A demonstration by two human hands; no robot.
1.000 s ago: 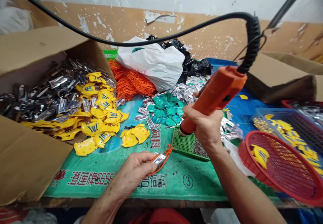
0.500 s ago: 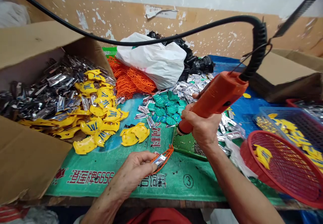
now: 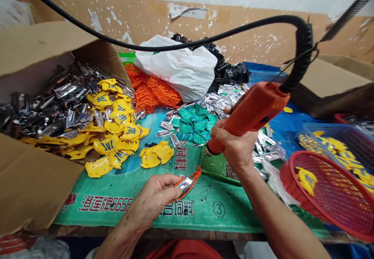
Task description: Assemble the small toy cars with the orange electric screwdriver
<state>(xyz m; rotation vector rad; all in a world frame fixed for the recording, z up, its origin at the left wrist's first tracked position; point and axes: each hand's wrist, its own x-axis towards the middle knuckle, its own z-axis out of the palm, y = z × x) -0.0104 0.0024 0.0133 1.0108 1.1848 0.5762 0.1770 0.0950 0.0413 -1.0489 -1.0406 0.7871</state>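
Note:
My left hand [image 3: 162, 192] pinches an orange plastic frame [image 3: 196, 176] together with a shiny silver piece [image 3: 185, 184], low over the green sheet. In my right hand [image 3: 238, 148] is an orange electric screwdriver [image 3: 248, 113], its fingers wrapped round the body. The screwdriver's nose points down and left at a green perforated tray [image 3: 214, 166], where small screws [image 3: 233, 173] lie at the right end. I cannot make out whether the bit touches the tray. A pile of green parts [image 3: 195, 122] lies behind the tray.
A cardboard box [image 3: 32, 177] at left spills yellow shells [image 3: 108, 146] and silver pieces. Orange frames [image 3: 154, 91] lie beside a white bag [image 3: 178, 66] at the back. A red basket [image 3: 324, 196] stands at right. A black cable [image 3: 163, 49] arches overhead to the screwdriver.
Both hands hold nearly the same pose, with the screwdriver nose still over the green tray. The whole view has shifted slightly.

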